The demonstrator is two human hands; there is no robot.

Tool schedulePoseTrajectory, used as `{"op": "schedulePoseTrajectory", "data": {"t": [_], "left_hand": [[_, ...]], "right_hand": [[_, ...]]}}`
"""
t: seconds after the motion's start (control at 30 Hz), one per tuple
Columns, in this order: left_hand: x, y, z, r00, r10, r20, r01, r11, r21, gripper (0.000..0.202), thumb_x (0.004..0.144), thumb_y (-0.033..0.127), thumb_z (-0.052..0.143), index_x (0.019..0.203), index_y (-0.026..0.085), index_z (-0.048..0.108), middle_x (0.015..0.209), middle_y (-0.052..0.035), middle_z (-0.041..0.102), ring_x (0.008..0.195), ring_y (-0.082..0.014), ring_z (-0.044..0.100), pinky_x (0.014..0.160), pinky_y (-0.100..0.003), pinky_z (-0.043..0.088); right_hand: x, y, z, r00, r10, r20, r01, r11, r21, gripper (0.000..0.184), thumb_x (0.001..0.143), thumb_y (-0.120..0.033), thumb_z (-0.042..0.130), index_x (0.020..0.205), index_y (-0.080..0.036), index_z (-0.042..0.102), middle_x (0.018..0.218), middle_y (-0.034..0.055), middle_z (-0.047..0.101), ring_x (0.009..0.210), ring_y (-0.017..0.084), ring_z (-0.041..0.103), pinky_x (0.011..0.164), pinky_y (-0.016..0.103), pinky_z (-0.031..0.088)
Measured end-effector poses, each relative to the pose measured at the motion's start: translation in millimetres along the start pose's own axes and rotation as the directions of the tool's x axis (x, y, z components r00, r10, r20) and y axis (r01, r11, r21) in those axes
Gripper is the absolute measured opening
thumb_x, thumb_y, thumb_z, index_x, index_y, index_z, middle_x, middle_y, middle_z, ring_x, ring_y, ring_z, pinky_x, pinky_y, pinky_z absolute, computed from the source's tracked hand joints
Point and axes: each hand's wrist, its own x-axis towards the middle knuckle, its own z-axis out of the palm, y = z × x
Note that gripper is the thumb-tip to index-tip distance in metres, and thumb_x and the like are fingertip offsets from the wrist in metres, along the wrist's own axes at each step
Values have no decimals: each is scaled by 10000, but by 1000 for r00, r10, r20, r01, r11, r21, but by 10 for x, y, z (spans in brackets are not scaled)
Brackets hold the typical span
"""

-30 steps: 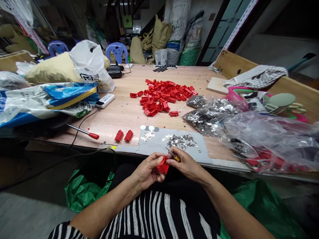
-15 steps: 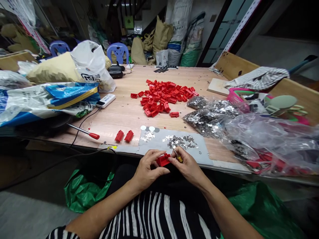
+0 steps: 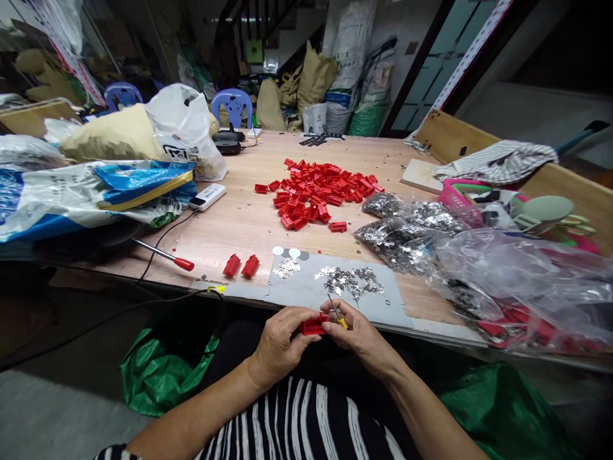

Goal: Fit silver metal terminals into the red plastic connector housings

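Between thumb and fingers, my left hand [image 3: 282,338] grips a small red plastic part [image 3: 313,325] just off the table's front edge. My right hand [image 3: 357,329] is closed around a yellow-handled screwdriver [image 3: 341,321], its thin metal shaft pointing up and left. The right fingertips also touch the red part's right end. Beyond the hands, small silvery metal pieces [image 3: 352,281] lie loose on a grey mat [image 3: 311,294]. Two similar red parts [image 3: 249,266] rest left of the mat.
A heap of red parts [image 3: 318,188] covers the table's middle. Clear bags of metal pieces [image 3: 402,239] lie at right. Plastic sacks [image 3: 96,188] and a red-tipped metal lever [image 3: 183,263] are at left. A dark cable [image 3: 158,300] runs along the front edge.
The camera view has shifted slightly, so the table sits a little lower and further right. The screwdriver's shaft now shows more fully, angled up and left. Both hands keep their hold.
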Motion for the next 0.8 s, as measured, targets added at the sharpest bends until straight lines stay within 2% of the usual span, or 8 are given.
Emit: {"op": "schedulePoseTrajectory", "data": {"t": [0.2,0.3,0.4,0.47,0.53,0.6,0.7,0.8], "left_hand": [[-38,-91,-69,969,247,-4,-247,969,-6,427,805,122,655,1212,208,559,1068,-89,699,990,-197,654,856,-338,539],[-49,-142,-87,966,255,-46,-255,967,7,437,798,122,663,1212,225,566,1071,-87,701,994,-207,653,856,-349,536],[-44,-184,-75,995,-36,-89,28,995,-91,333,793,179,680,1117,224,616,1030,-72,705,951,-203,660,848,-339,531],[-31,-206,-56,939,-321,-122,279,920,-274,273,793,217,681,1058,209,618,990,-58,700,907,-189,668,830,-319,536],[-14,-221,-37,848,-517,-120,409,781,-472,287,778,224,692,1043,199,587,970,-40,686,884,-173,671,826,-301,536],[-1,-230,-28,794,-599,-108,435,683,-587,339,749,210,712,1044,200,547,963,-22,669,884,-159,668,844,-292,526],[7,-245,-34,769,-630,-109,434,640,-634,375,719,196,730,1025,204,514,955,-4,645,871,-142,661,847,-282,515],[6,-265,-57,758,-642,-116,437,632,-640,365,716,194,728,1005,201,505,957,-6,629,871,-142,657,842,-287,515]], "right_hand": [[32,-2,31,991,76,110,-96,977,189,430,685,-404,769,971,-196,523,672,-68,433,490,36,233,440,203,123],[83,-38,40,989,57,135,-77,985,156,401,708,-423,746,958,-205,519,651,-75,422,478,36,236,438,198,139],[185,-152,20,991,25,134,-20,999,-39,386,750,-444,702,1004,-206,535,717,-47,497,507,48,344,462,190,245],[300,-258,-2,996,-48,82,66,968,-244,367,780,-456,657,1029,-202,565,857,3,580,578,80,451,525,219,353],[453,-358,-20,982,-190,-3,163,852,-498,291,817,-432,602,1000,-206,603,979,39,629,711,135,546,643,269,425],[625,-429,-25,949,-313,-40,187,658,-729,190,847,-359,557,950,-214,626,985,43,663,846,179,587,755,303,431],[870,-468,-1,943,-332,-19,121,395,-910,128,859,-245,529,926,-207,631,959,50,680,889,195,606,780,302,420],[1057,-458,43,955,-297,-17,54,229,-972,125,874,-221,524,947,-198,623,976,69,676,890,198,606,752,285,411]]}}
